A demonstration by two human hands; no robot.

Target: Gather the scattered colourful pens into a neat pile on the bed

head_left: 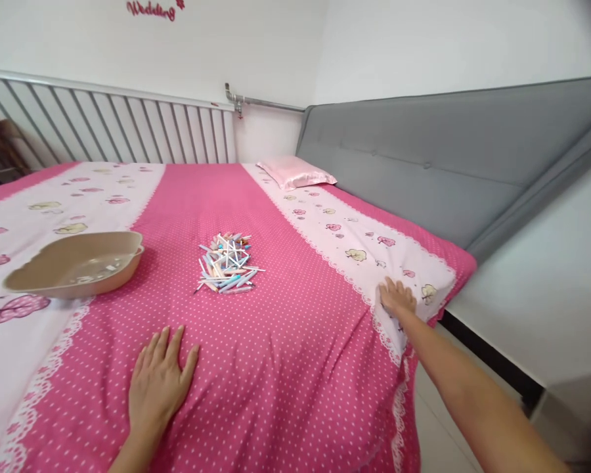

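Note:
My left hand (160, 376) lies flat on the pink dotted bed sheet (285, 374), its fingers spread. Over at the sheet's right edge, my right hand (397, 297) rests palm down on the pale printed stripe, with fingers apart. Neither hand holds anything. Beyond my left hand sits a loose pile of pens and thin white sticks (229, 264). To the left of the pile stands a beige plastic basin (73, 256); some small pale pieces or a clear patch show on its bottom, too blurred to name.
A pink pillow (295, 172) lies at the far end by the grey padded headboard (423, 144). Behind the bed runs a white radiator (128, 125) with a pipe (270, 103) beside it. At the right, the bed's edge drops to a tiled floor (443, 407).

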